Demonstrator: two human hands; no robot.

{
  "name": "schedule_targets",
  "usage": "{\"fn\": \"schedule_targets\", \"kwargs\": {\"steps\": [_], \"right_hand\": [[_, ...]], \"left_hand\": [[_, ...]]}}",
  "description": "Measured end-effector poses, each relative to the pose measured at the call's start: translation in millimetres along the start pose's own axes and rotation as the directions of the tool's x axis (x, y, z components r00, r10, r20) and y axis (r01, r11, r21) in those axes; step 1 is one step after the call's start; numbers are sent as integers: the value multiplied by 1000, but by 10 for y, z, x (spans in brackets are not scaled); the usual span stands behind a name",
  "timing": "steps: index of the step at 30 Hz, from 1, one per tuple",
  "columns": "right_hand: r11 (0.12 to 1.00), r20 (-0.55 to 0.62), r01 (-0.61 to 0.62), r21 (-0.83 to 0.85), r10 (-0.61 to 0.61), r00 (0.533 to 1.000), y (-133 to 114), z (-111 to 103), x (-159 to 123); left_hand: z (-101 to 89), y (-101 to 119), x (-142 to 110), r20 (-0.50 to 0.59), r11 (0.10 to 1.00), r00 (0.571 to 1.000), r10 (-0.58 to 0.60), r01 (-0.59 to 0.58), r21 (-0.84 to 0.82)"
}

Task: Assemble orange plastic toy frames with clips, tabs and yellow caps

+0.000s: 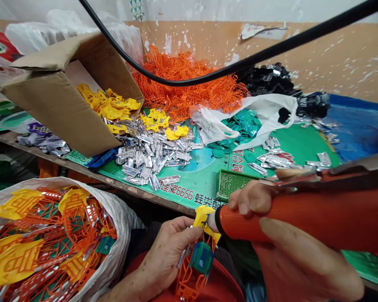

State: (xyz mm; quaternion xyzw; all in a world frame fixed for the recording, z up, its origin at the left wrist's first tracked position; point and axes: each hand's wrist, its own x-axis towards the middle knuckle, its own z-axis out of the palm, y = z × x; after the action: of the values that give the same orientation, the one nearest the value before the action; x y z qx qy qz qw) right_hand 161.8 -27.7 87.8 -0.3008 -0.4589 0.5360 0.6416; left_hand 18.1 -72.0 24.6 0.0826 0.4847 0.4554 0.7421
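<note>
In the head view, the left hand grips an orange frame with a green block and a yellow piece, near centre. The right hand is wrapped around an orange tool, its tip at the yellow piece. Near left, a white sack brims with orange, yellow and green parts. On the surface, a tilted cardboard box on the left holds yellow pieces; farther right, an open plastic bag contains green pieces. A green basket sits nearer, its contents too small to tell.
</note>
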Motion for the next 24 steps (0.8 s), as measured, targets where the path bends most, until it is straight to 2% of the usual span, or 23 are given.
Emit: {"fn": "schedule_targets", "kwargs": {"steps": [6, 16, 19, 22, 23, 24], "right_hand": [[999, -26, 10, -36, -11, 1000, 10, 22, -17], [1000, -14, 14, 8, -14, 1000, 54, 41, -18], [999, -2, 32, 31, -31, 1000, 42, 26, -3], [994, -10, 40, 97, -39, 999, -24, -14, 42], [992, -29, 44, 121, -41, 999, -63, -32, 65], [990, -60, 54, 132, -47, 997, -106, -53, 90]], "left_hand": [[-6, -26, -6, -46, 999, 999, 7, -6, 38], [-45, -39, -20, -55, 998, 998, 30, -27, 62], [-46, -13, -13, -27, 995, 999, 45, -42, 96], [-42, 57, -18, 18, 940, 991, 131, -130, 316], [-43, 84, -26, 38, 872, 977, 210, -204, 445], [-47, 108, -39, 75, 764, 947, 314, -298, 572]]}}
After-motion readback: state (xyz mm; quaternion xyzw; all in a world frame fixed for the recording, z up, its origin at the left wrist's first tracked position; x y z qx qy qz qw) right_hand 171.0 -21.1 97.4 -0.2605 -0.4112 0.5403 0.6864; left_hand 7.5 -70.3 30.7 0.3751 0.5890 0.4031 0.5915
